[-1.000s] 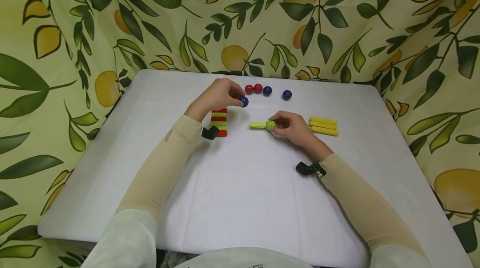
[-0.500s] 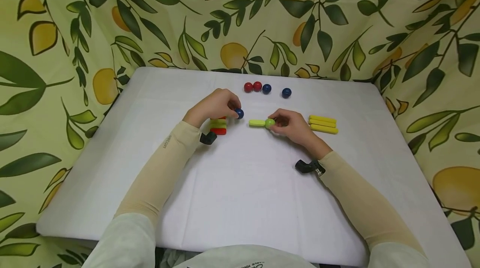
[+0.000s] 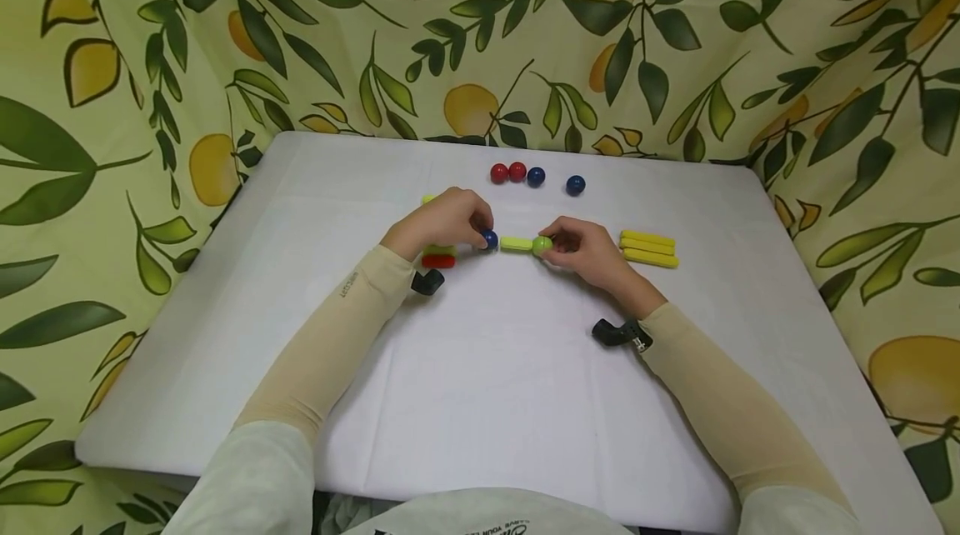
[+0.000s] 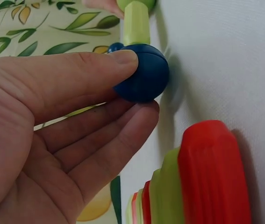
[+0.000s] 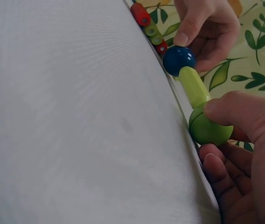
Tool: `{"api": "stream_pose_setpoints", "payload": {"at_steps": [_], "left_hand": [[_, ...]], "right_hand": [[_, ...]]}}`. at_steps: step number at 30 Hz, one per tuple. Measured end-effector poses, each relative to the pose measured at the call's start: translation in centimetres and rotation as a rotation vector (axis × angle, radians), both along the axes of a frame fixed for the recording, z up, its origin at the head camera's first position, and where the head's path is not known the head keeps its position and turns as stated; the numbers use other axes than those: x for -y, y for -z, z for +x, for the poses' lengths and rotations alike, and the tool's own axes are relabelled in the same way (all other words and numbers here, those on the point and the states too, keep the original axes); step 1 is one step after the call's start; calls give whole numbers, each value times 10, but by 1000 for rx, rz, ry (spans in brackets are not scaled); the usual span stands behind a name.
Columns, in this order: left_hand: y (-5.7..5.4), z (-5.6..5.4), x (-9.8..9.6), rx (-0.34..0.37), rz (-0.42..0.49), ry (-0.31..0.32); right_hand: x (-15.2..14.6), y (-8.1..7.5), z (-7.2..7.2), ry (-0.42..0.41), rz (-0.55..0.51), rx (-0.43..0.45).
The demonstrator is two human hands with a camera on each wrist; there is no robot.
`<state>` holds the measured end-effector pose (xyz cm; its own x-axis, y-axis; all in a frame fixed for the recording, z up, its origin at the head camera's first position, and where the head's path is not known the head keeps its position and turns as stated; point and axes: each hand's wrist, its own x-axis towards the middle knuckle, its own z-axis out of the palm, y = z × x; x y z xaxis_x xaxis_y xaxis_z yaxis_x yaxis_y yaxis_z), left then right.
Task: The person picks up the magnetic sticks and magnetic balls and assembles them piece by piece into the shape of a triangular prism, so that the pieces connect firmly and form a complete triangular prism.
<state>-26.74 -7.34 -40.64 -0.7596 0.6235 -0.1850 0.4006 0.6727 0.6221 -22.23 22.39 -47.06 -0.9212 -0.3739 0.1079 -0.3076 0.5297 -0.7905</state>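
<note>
In the head view my left hand [image 3: 448, 220] pinches a blue ball [image 3: 489, 239] between thumb and fingers. My right hand [image 3: 588, 252] grips a green ball [image 3: 542, 246], which sits on one end of a light green stick [image 3: 516, 244]. At the stick's other end is the blue ball; both wrist views show them lined up, seemingly in contact, though I cannot tell whether they are joined. Beside and partly under my left hand lies a row of red and green sticks [image 3: 438, 261], its middle hidden by the hand. A red stick [image 4: 214, 172] from it shows close up in the left wrist view.
Two red balls [image 3: 508, 172] and a blue ball [image 3: 536, 177] line up towards the back of the white table [image 3: 480, 402]. Another blue ball [image 3: 575, 185] stands a little apart to their right. Yellow sticks [image 3: 648, 248] lie together right of my right hand.
My left hand has brought the blue ball nearer to me, then right, up to the free end of the green stick. The right hand with the green ball has stayed in place.
</note>
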Motion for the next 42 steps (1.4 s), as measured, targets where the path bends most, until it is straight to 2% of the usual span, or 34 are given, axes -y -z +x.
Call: {"api": "stream_pose_setpoints", "payload": {"at_steps": [8, 14, 18, 21, 25, 29, 33, 39, 42], "left_hand": [[1, 1, -2, -13, 2, -2], [4, 3, -2, -11, -7, -14], [4, 2, -1, -42, 6, -4], [-1, 3, 3, -78, 26, -16], [-13, 11, 16, -134, 37, -31], [-25, 22, 32, -160, -27, -9], [-30, 30, 41, -187, -83, 28], [-22, 47, 50, -246, -194, 69], [-16, 54, 50, -245, -267, 86]], "right_hand": [[1, -5, -3, 3, 18, 17], [-4, -3, -6, -68, -26, 90], [-8, -2, -9, -99, -55, 115], [-9, -2, -9, -86, -47, 125], [-8, -2, -7, -54, -34, 134], [-6, -1, -4, -26, -25, 123], [-7, -1, 0, 11, -18, 97], [-3, -3, -1, 3, -16, 75], [-2, -3, 0, 1, -30, 79]]}}
